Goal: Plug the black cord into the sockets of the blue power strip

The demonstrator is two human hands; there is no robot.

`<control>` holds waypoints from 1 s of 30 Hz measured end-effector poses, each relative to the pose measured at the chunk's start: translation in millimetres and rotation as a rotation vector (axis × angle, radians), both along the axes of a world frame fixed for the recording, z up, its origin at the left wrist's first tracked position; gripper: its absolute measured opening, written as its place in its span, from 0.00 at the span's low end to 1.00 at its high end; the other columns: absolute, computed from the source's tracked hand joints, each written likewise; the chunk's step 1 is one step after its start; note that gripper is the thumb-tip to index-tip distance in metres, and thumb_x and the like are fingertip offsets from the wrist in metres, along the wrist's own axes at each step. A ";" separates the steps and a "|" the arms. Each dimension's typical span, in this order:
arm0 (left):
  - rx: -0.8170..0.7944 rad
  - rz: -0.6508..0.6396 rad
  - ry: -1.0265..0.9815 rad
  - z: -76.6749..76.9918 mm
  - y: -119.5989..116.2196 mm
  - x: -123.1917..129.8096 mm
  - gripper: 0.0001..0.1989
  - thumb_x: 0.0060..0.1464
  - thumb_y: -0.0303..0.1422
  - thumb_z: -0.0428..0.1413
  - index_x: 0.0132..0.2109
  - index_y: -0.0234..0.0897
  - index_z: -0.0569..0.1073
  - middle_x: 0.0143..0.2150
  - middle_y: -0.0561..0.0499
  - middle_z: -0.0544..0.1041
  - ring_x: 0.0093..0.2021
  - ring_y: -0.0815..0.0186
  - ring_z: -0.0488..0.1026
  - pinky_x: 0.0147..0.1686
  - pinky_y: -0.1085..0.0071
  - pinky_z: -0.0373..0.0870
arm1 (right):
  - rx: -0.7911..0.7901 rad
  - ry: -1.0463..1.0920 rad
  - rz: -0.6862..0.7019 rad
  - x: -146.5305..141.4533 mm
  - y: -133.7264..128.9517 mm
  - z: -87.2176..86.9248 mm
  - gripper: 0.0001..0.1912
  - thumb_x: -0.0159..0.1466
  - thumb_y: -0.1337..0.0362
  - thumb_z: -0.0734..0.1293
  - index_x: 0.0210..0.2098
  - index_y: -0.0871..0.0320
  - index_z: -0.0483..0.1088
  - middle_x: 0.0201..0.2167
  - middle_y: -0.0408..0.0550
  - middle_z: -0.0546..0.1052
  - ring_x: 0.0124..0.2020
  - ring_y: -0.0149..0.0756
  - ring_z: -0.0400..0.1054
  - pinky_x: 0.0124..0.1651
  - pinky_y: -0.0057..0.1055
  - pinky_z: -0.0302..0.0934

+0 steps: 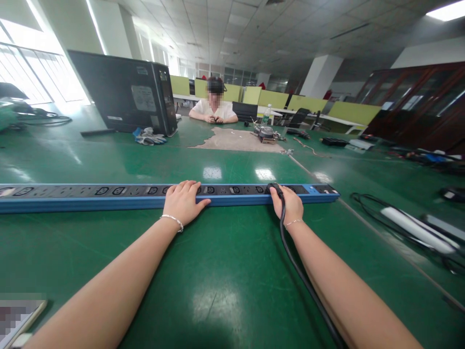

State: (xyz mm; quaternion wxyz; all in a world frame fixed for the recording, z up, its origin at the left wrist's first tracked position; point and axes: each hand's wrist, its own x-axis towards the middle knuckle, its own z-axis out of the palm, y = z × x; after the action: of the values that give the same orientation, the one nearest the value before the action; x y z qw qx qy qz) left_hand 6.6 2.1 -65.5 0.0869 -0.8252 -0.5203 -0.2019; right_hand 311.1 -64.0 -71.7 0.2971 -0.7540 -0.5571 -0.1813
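Observation:
A long blue power strip (90,204) with a black face and several sockets lies across the green table in front of me. My left hand (183,201) is laid over its middle, fingers across the socket face and thumb along the front side, gripping it. Farther right, my right hand (290,203) is closed around a black power plug (273,187) at the socket face near the strip's right end. Fingers hide the plug's front, so how deep it sits I cannot tell. Its black cord (286,242) runs down along my right forearm.
A black computer tower (123,92) stands at the back left, with gloves (148,136) beside it. A person (214,104) sits across the table. A bottle (267,114) and small parts are near a bare patch (236,139). Cables and a white bar (417,229) lie right.

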 end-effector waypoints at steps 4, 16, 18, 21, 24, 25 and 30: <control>0.022 -0.003 0.003 -1.4 0.5 -0.3 0.28 0.54 0.50 0.46 0.56 0.39 0.65 0.57 0.45 0.68 0.58 0.56 0.61 0.55 0.58 0.54 | -0.026 -0.035 -0.019 -2.4 -2.1 1.9 0.21 0.64 0.54 0.57 0.46 0.57 0.73 0.41 0.54 0.77 0.48 0.42 0.68 0.51 0.37 0.59; 0.010 0.003 -0.004 -0.9 0.1 0.0 0.29 0.54 0.51 0.46 0.56 0.39 0.65 0.57 0.44 0.68 0.59 0.55 0.60 0.55 0.58 0.53 | 0.007 0.000 -0.068 -8.9 -1.3 -0.5 0.21 0.63 0.54 0.57 0.46 0.57 0.73 0.39 0.54 0.77 0.47 0.41 0.67 0.50 0.36 0.58; 0.004 0.003 -0.006 -0.8 -0.1 0.3 0.29 0.54 0.51 0.46 0.56 0.39 0.65 0.57 0.44 0.68 0.59 0.55 0.60 0.55 0.58 0.54 | 0.026 0.000 -0.073 -7.5 -0.3 -2.2 0.21 0.63 0.54 0.57 0.46 0.57 0.73 0.39 0.54 0.77 0.47 0.41 0.67 0.50 0.36 0.58; 0.001 -0.001 -0.007 -0.7 -0.2 0.6 0.29 0.54 0.51 0.46 0.56 0.39 0.65 0.57 0.44 0.68 0.59 0.55 0.60 0.55 0.58 0.54 | 0.068 0.012 -0.060 -4.9 1.8 -6.2 0.21 0.63 0.54 0.57 0.45 0.58 0.73 0.39 0.54 0.77 0.47 0.41 0.68 0.51 0.36 0.57; 0.002 0.004 -0.006 -1.0 0.0 0.5 0.28 0.54 0.50 0.46 0.57 0.40 0.65 0.57 0.44 0.68 0.59 0.55 0.60 0.55 0.58 0.54 | 0.093 0.047 -0.009 -3.8 3.8 -10.3 0.21 0.63 0.54 0.57 0.44 0.59 0.73 0.41 0.55 0.77 0.46 0.40 0.68 0.51 0.36 0.56; 0.004 0.005 -0.004 -1.1 0.1 0.4 0.28 0.54 0.50 0.46 0.56 0.40 0.65 0.57 0.45 0.68 0.59 0.55 0.60 0.55 0.58 0.54 | 0.101 0.065 0.003 -4.1 4.2 -11.0 0.21 0.64 0.54 0.57 0.44 0.59 0.73 0.42 0.55 0.77 0.46 0.40 0.68 0.52 0.36 0.55; 0.018 -0.001 0.003 -1.6 0.7 -0.4 0.28 0.54 0.51 0.46 0.56 0.39 0.66 0.57 0.45 0.69 0.58 0.56 0.61 0.55 0.58 0.54 | 0.206 0.220 -0.012 -7.3 4.6 -4.3 0.23 0.63 0.50 0.55 0.41 0.60 0.74 0.40 0.55 0.77 0.43 0.42 0.69 0.51 0.38 0.55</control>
State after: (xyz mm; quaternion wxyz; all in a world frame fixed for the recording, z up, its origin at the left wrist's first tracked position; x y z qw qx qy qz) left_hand 6.1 2.8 -67.0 0.0951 -0.8249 -0.5180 -0.2053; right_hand 303.8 -59.4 -76.0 0.4311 -0.7381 -0.4952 -0.1554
